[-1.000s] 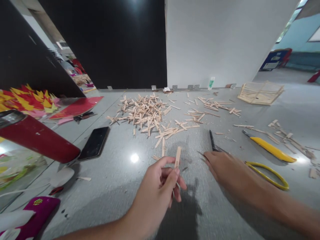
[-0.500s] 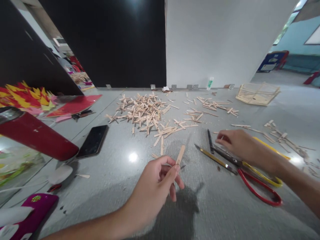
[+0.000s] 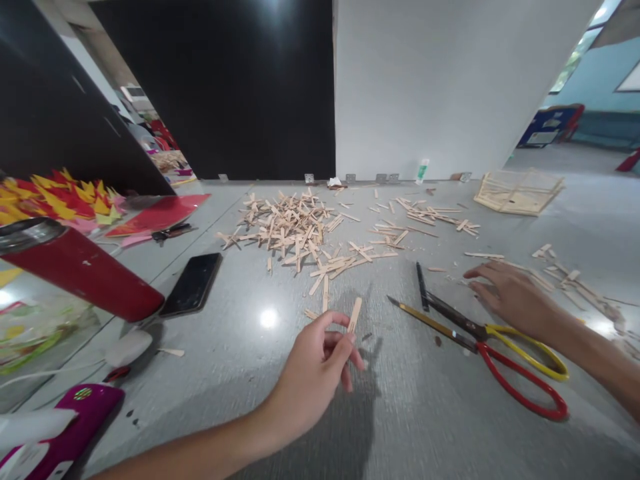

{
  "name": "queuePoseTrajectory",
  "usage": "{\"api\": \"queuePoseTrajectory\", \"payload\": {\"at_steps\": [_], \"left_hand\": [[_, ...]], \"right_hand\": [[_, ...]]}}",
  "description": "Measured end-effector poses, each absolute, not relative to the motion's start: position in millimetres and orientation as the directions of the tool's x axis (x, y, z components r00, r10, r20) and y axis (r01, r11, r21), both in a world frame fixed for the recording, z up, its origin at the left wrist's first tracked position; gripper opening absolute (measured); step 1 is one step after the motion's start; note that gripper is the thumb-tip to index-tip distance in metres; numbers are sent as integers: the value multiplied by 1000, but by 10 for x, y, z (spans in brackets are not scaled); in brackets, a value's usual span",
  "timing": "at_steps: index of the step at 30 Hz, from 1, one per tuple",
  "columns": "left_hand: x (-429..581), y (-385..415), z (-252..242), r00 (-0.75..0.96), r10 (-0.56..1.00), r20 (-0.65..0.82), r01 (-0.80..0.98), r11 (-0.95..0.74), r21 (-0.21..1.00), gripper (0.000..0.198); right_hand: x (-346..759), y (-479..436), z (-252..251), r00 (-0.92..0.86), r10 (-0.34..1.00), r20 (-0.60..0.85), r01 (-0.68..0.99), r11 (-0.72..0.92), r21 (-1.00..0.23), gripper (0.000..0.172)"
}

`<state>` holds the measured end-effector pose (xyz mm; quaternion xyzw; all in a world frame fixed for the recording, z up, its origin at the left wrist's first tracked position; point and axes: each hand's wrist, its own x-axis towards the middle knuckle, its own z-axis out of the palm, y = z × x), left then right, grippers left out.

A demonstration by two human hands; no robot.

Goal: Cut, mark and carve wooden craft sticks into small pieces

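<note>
My left hand (image 3: 313,377) is closed, pinching a short piece of wooden craft stick (image 3: 355,313) between thumb and fingers, its free end tilted up. My right hand (image 3: 510,297) reaches over the floor at the right with fingers stretched out and nothing visible in them. Just left of it lie spread scissors (image 3: 523,393) with one red and one yellow handle. A black pen (image 3: 422,287) rests by the blades. Loose sticks (image 3: 534,275) lie partly behind my right fingers. Beyond my left hand is a heap of craft sticks (image 3: 287,223).
To the left are a red bottle (image 3: 85,267), a phone (image 3: 193,283), a white mouse-like object (image 3: 129,348) and a purple object (image 3: 95,407). A stick-built frame (image 3: 517,193) stands back right. Dark (image 3: 225,87) and white (image 3: 425,80) panels stand behind.
My right hand has moved right, away from the pen, and its fingers have stretched out. My left hand still holds the stick piece, now slightly lower. The view has shifted a little.
</note>
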<state>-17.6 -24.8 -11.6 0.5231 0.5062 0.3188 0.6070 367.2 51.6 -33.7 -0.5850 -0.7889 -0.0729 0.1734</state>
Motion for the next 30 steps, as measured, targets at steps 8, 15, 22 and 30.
{"api": "queuePoseTrajectory", "payload": {"at_steps": [8, 15, 22, 30], "left_hand": [[-202, -228, -241, 310, 897, -315, 182, 269, 946, 20], [-209, -206, -302, 326, 890, -320, 183, 272, 945, 21], [-199, -206, -365, 339, 874, -348, 182, 302, 936, 28], [-205, -207, -369, 330, 880, -340, 184, 294, 938, 28]], "right_hand": [[3453, 354, -227, -296, 886, 357, 920, 365, -143, 36], [3143, 122, -94, -368, 875, 315, 862, 448, -237, 28], [2862, -140, -176, -474, 847, 239, 809, 526, -261, 30], [3242, -14, -45, -268, 955, 128, 936, 290, -201, 38]]}}
